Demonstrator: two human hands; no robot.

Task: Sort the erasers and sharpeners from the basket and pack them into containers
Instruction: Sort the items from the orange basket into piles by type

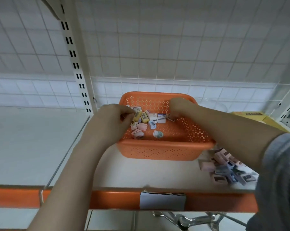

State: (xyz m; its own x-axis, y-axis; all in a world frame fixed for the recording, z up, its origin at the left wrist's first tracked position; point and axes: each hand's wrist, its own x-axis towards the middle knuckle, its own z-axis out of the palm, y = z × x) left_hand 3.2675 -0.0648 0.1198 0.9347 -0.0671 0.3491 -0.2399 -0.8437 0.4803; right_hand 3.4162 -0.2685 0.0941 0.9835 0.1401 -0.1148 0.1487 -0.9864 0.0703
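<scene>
Both hands reach into the perforated orange plastic basket [157, 150] near the shelf's [32, 147] front edge. The left hand [115, 120] pinches a yellow wrapped eraser [137, 116]; the right hand [177, 108] curls over small boxy items, its grip hidden

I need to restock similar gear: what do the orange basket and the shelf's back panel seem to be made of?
The orange basket looks like moulded plastic with a slight sheen: uniform colour, rounded rim, and regular small holes punched through walls and floor. The back panel looks like white-coated metal wire mesh, thin rods crossing in a square grid; the coating type cannot be told.
</scene>
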